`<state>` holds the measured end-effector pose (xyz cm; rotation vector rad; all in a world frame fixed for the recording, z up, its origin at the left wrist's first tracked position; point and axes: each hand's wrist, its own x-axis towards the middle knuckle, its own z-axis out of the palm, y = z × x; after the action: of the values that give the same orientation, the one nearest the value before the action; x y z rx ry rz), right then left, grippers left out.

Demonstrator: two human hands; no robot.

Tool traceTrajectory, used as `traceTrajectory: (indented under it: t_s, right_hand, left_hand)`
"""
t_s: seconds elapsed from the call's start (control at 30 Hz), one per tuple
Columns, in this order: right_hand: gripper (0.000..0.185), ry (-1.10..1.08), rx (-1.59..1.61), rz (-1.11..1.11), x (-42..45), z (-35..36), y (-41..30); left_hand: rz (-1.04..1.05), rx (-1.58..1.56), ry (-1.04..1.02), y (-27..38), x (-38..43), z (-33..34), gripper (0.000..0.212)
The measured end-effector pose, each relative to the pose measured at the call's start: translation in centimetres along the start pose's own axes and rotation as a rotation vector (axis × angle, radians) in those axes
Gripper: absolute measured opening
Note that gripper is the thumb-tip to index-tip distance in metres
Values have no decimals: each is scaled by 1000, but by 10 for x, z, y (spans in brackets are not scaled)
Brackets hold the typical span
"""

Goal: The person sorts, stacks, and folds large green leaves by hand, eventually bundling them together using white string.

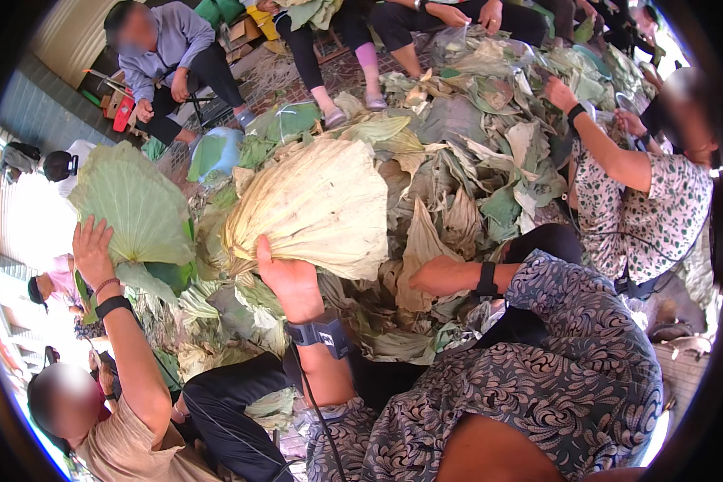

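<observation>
My left hand (290, 283) grips a thick, pale yellow stack of folded dried lotus leaves (313, 205) at its gathered, narrow end. The thumb lies over the front of the stack, and the fingers are hidden behind. Fan-like, the wide edge spreads up and to the right. Lower right of the stack, my right hand (438, 276) is at a brownish dried leaf (423, 250), with its fingers bent downward. Whether those fingers pinch the leaf is hard to see. A large heap of dried leaves (452, 162) lies beneath and beyond both hands.
At left, a co-worker's hand (94, 250) is at a green lotus leaf (135, 205). Another co-worker (626, 175) sits at right, reaching into the heap. Seated people line the far side. A light-blue bag (224, 147) lies at the heap's edge. A cable (313, 385) runs down my left forearm.
</observation>
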<state>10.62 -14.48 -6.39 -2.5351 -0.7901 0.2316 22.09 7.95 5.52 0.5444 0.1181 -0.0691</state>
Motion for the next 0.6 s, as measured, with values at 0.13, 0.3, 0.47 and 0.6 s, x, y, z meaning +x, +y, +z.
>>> traceTrajectory:
  t_s: [0.13, 0.3, 0.47, 0.6]
  right_hand:
    - [15, 505, 440, 273, 9, -64, 9]
    - [28, 871, 620, 203, 6, -119, 19]
    - [45, 649, 512, -65, 11, -114, -3]
    - [43, 482, 694, 102, -4, -98, 5]
  left_hand:
    - [-14, 131, 6, -2, -2, -7, 42]
    - [-308, 625, -253, -34, -29, -3, 48]
    - [-550, 920, -903, -65, -53, 6, 49]
    - [-582, 818, -1036, -59, -50, 4, 49]
